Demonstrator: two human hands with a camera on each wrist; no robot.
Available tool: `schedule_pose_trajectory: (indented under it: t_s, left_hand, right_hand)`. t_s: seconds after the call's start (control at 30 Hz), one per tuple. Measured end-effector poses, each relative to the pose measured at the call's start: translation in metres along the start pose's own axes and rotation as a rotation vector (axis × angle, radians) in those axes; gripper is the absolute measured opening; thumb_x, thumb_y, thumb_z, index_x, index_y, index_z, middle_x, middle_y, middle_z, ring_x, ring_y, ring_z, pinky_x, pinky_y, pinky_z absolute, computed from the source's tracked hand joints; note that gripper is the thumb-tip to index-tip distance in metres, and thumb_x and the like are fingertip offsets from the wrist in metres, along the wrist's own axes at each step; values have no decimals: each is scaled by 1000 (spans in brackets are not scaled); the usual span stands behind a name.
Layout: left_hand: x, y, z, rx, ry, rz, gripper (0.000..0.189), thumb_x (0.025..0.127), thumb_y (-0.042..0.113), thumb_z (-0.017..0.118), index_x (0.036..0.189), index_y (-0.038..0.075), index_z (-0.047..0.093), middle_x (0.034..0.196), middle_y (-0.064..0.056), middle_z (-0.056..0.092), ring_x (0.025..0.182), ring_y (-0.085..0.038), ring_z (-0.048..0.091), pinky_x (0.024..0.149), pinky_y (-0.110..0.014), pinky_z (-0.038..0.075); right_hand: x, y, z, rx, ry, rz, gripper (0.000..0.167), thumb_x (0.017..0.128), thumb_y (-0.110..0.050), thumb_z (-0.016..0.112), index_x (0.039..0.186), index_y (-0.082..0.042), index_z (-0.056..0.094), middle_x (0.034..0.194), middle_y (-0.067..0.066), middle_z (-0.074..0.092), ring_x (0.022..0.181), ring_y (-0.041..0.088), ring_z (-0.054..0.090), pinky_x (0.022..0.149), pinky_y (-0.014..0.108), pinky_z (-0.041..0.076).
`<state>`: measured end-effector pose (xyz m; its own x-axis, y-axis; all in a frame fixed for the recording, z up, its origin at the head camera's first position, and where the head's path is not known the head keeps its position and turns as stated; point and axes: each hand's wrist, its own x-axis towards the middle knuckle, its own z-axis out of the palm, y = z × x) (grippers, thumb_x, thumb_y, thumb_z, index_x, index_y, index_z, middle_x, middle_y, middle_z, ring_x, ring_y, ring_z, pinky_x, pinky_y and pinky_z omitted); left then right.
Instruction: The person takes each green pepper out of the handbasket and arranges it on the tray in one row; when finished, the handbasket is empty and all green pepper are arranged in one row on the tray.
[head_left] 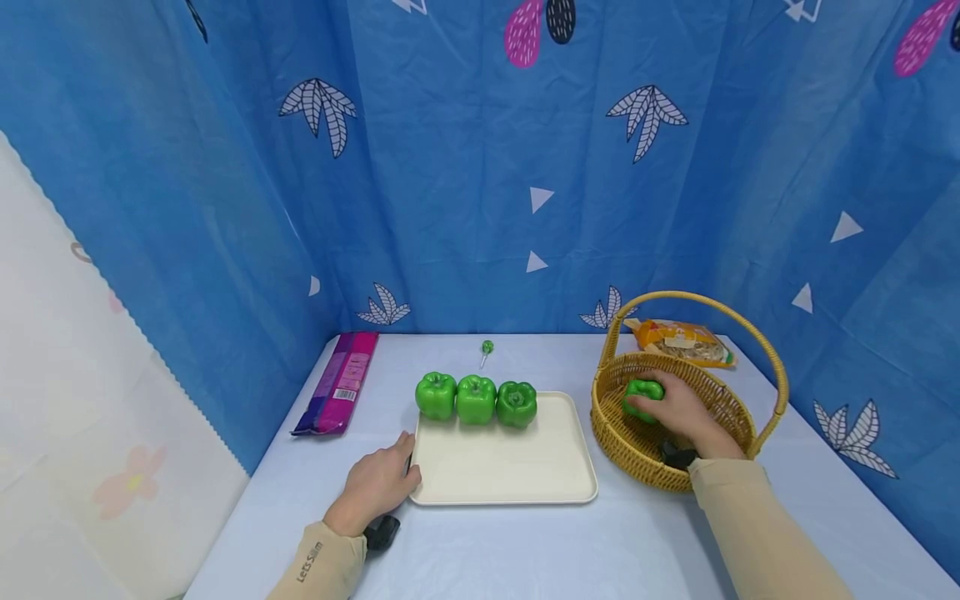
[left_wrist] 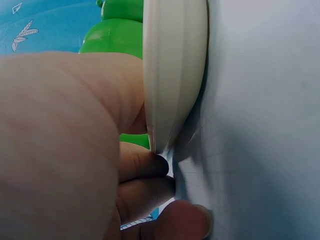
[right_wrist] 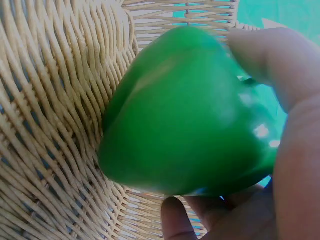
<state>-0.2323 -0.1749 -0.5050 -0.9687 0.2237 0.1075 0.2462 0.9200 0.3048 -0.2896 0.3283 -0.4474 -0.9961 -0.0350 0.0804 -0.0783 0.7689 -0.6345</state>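
Observation:
In the head view, my right hand (head_left: 684,407) reaches into a wicker basket (head_left: 630,454) and grips a green bell pepper (right_wrist: 185,115). The right wrist view shows the thumb on one side of this pepper and fingers below it, close to the woven wall. My left hand (head_left: 381,477) holds the left edge of a cream rectangular tray (head_left: 510,467), thumb over the rim and fingertips along its outer side. Three more green bell peppers (head_left: 476,400) stand in a row at the tray's back left.
A purple and pink packet (head_left: 341,387) lies on the table at the left. Behind the tray is a small green lollipop (head_left: 487,347). An orange food bag (head_left: 686,342) lies behind the basket, whose tall handle (head_left: 772,358) arches over it. Blue curtains border the table.

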Motion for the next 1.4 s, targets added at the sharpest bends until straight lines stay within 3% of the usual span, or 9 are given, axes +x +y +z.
schedule_pose_trajectory:
  t_s: [0.23, 0.5, 0.63, 0.8, 1.17, 1.4]
  left_hand:
    - [0, 0, 0, -9, -4, 1, 61, 93, 27, 60, 145, -6, 54, 148, -23, 56, 118, -42, 67, 88, -52, 58]
    - [0, -1, 0, -12, -5, 0, 61, 94, 27, 60, 146, -5, 54, 149, -22, 55, 119, -42, 67, 88, -52, 58]
    - [0, -1, 0, -12, -10, -2, 61, 94, 27, 60, 146, -5, 54, 149, -22, 55, 120, -42, 67, 89, -52, 57]
    - [0, 0, -1, -14, -19, -6, 61, 94, 27, 60, 146, -5, 53, 150, -22, 55, 121, -42, 66, 91, -52, 57]
    - [0, -4, 0, -15, -11, -6, 61, 95, 27, 61, 146, -5, 53, 149, -23, 55, 121, -42, 65, 91, -53, 57]
    - [1, -1, 1, -18, -14, 0, 61, 95, 26, 60, 147, -5, 53, 150, -23, 55, 122, -42, 65, 92, -53, 56]
  right_hand:
    - [-2, -2, -3, 30, 58, 64, 74, 95, -56, 66, 141, 0, 52, 129, 27, 58, 108, 36, 60, 82, 44, 56]
    - [0, -3, -6, -12, 176, 88, 74, 98, -58, 60, 147, -2, 55, 144, 30, 55, 127, 49, 52, 98, 62, 48]
    - [1, -2, -6, -45, 148, 75, 76, 95, -61, 63, 147, -6, 57, 145, 30, 54, 128, 51, 52, 96, 62, 51]
    - [1, -2, -5, -49, 97, 52, 86, 89, -58, 73, 152, -4, 50, 144, 32, 52, 121, 48, 57, 91, 58, 55]
    - [5, -9, -4, -5, 103, 22, 83, 90, -52, 75, 152, -4, 48, 144, 31, 52, 119, 46, 58, 90, 57, 55]
    - [1, -23, -19, 34, 149, 9, 87, 91, -57, 71, 156, -7, 43, 154, 31, 41, 123, 50, 55, 88, 58, 56]
